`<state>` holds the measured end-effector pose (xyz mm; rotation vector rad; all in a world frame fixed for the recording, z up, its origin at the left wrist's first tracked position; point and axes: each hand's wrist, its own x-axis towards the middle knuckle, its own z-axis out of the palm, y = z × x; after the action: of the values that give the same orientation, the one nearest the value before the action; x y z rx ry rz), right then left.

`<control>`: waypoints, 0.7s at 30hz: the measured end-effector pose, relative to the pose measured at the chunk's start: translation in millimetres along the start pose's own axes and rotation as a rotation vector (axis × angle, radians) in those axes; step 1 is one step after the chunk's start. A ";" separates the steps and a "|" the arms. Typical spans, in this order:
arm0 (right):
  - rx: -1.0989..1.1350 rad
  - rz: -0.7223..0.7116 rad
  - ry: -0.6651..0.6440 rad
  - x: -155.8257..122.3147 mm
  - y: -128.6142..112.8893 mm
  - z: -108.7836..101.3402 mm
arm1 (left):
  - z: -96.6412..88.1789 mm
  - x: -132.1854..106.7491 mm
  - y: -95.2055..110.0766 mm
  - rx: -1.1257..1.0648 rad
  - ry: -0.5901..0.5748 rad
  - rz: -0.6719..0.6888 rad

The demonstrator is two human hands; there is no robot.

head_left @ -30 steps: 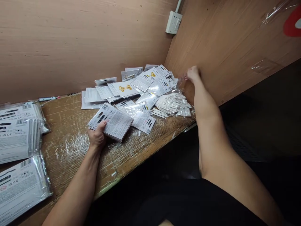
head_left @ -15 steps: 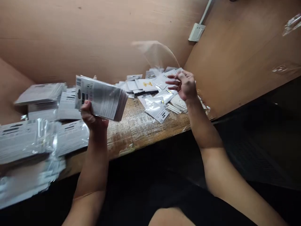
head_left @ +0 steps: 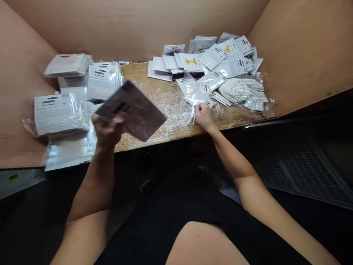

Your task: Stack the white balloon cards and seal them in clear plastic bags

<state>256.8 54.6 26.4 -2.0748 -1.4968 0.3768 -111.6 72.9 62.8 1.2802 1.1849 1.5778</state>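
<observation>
With left hand (head_left: 108,129), clasped a blurred stack of flat grey printed packets (head_left: 138,110), tilted above the worn wooden bench (head_left: 165,88) near its front edge. With right hand (head_left: 203,116), pinched a clear plastic sleeve (head_left: 196,97) lying just beyond the fingers, long axis running away; stack well left of it.

One head-worn camera, facing forward and steeply down, close over the person's knee (head_left: 204,243) at bottom centre, wooden bench (head_left: 165,95) across the upper half, left hand (head_left: 107,129) with blurred packet stack (head_left: 135,110) and right hand (head_left: 203,116) mid-frame, plywood walls (head_left: 303,48) along top and sides.
</observation>
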 end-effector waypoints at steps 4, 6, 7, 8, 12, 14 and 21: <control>-0.215 -0.124 0.110 -16.8 -12.5 -13.6 | 8.8 -0.8 -8.8 0.341 -0.505 0.259; -0.099 -0.219 0.091 -27.4 -20.5 -12.9 | 12.5 0.4 -14.0 0.449 -0.665 0.280; 0.014 -0.295 0.030 -32.2 -24.1 -8.9 | 13.5 1.3 -17.0 0.465 -0.705 0.259; 0.153 -0.382 -0.056 -36.2 -27.5 -1.9 | 13.8 2.0 -20.5 0.465 -0.734 0.229; 0.657 -0.558 -0.413 -46.3 -42.9 50.4 | 14.9 -4.3 -41.7 0.325 -0.676 0.083; 0.752 -0.486 -0.479 -50.9 -51.0 78.9 | 20.0 -19.3 -55.9 0.229 -0.448 0.019; 0.793 -0.378 -0.460 -87.6 -35.7 80.3 | 55.8 -91.1 -66.1 0.147 -0.032 -0.073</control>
<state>157.1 2.3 -25.9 -1.0999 -1.5830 1.1327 -38.1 15.5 -21.4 1.3340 1.3328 1.4348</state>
